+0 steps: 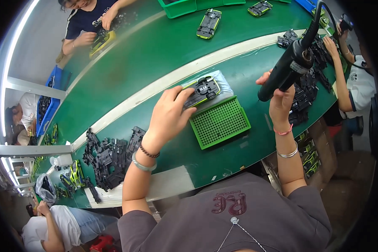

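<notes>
Power screwdriver (pixel 287 67) gripped aloft by the right hand (pixel 280 105), left hand (pixel 166 113) clasping an upturned car (pixel 205 89), fastening seems unfinished, heaped black parts (pixel 113 157) probably remaining.

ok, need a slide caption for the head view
Left hand on an upturned toy car beside a green perforated tray; right hand holding a corded black electric screwdriver.
</notes>
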`<state>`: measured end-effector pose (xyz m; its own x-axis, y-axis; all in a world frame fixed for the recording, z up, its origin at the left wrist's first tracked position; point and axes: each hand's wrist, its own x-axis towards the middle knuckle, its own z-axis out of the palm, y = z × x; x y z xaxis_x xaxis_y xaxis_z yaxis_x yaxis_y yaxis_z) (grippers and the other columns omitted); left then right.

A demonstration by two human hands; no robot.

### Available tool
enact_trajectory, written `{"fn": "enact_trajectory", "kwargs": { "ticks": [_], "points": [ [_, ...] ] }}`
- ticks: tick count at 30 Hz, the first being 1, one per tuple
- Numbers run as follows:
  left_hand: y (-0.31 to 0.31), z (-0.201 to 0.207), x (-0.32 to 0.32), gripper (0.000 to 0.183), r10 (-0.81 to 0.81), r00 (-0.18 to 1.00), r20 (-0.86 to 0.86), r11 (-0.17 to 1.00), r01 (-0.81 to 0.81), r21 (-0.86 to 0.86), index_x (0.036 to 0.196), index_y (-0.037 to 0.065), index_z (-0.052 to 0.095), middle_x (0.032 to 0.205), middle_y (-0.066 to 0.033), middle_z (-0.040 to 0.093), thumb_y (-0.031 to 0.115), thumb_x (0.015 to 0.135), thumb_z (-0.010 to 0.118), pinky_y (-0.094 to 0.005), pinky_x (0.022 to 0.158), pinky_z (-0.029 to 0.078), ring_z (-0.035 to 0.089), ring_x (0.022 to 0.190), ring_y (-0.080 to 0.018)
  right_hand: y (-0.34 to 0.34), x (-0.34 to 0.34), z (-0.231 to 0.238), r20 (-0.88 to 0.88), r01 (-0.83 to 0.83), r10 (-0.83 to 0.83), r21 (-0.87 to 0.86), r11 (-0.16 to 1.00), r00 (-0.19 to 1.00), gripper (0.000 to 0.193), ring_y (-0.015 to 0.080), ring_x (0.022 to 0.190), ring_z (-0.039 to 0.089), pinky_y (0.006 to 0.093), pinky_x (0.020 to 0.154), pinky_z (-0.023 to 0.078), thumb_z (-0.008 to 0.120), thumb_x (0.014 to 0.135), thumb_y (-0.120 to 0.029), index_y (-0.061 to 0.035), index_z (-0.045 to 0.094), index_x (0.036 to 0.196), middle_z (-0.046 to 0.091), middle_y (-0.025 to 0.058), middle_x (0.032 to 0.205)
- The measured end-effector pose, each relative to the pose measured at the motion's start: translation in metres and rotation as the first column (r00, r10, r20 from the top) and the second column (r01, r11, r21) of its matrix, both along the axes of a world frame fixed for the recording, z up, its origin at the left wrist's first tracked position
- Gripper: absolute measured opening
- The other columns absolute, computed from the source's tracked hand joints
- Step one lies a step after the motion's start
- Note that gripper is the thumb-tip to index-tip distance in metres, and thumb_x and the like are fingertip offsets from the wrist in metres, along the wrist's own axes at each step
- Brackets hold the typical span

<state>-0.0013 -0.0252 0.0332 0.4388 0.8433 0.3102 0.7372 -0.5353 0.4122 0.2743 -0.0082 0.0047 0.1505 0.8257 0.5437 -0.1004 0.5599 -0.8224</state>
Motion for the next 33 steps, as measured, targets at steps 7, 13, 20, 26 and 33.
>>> {"fn": "enact_trajectory", "kwargs": {
  "ticks": [7, 13, 20, 26, 33],
  "points": [
    [0.014, -0.023, -0.005, 0.048, -0.071, 0.992, 0.104, 0.996, 0.064, 0.066, 0.114, 0.010, 0.056, 0.110, -0.0200, 0.051, 0.011, 0.068, 0.069, -0.0419, 0.089, 0.041, 0.049, 0.101, -0.0369, 0.002, -0.001, -0.006, 0.098, 0.053, -0.051, -0.022, 0.998, 0.994, 0.081, 0.0147, 0.069, 0.056, 0.0285, 0.067, 0.045, 0.045, 0.073, -0.074, 0.0039, 0.054, 0.095, 0.058, 0.0074, 0.073],
    [0.017, -0.025, -0.008, 0.046, -0.116, 0.984, 0.134, 0.993, 0.113, 0.030, 0.116, 0.010, 0.054, 0.113, -0.0193, 0.050, 0.012, 0.073, 0.067, -0.0416, 0.089, 0.041, 0.048, 0.104, -0.0366, 0.006, -0.003, -0.015, -0.016, 0.047, -0.049, -0.091, 0.995, 0.999, 0.094, 0.0139, 0.061, 0.054, 0.0250, 0.054, 0.044, 0.042, 0.060, -0.083, 0.0040, 0.051, 0.094, 0.053, 0.0063, 0.067],
    [0.014, -0.032, -0.009, 0.046, -0.098, 0.991, 0.093, 0.991, 0.088, 0.102, 0.116, 0.010, 0.053, 0.112, -0.0178, 0.050, 0.012, 0.073, 0.067, -0.0417, 0.087, 0.041, 0.048, 0.103, -0.0356, -0.020, -0.037, 0.033, -0.212, -0.202, 0.201, 0.019, 0.979, 0.956, 0.106, 0.0163, 0.052, 0.049, 0.0286, 0.051, 0.044, 0.023, 0.041, -0.097, -0.0017, 0.044, 0.084, 0.051, 0.0078, 0.064],
    [0.015, -0.034, -0.006, 0.047, -0.105, 0.990, 0.094, 0.988, 0.093, 0.120, 0.117, 0.010, 0.053, 0.112, -0.0174, 0.050, 0.012, 0.072, 0.067, -0.0417, 0.087, 0.041, 0.049, 0.102, -0.0356, -0.025, -0.044, 0.013, -0.257, -0.178, 0.140, -0.133, 0.975, 0.956, 0.104, 0.0163, 0.050, 0.048, 0.0294, 0.050, 0.043, 0.018, 0.045, -0.098, -0.0029, 0.043, 0.081, 0.050, 0.0071, 0.060],
    [0.016, -0.033, -0.007, 0.047, -0.108, 0.990, 0.086, 0.988, 0.097, 0.121, 0.117, 0.010, 0.052, 0.112, -0.0177, 0.050, 0.012, 0.072, 0.067, -0.0420, 0.086, 0.041, 0.049, 0.101, -0.0358, -0.022, -0.044, 0.005, -0.240, -0.152, 0.116, -0.135, 0.979, 0.964, 0.101, 0.0165, 0.051, 0.049, 0.0299, 0.050, 0.043, 0.017, 0.049, -0.096, -0.0031, 0.043, 0.081, 0.050, 0.0073, 0.061]
  ]
}}
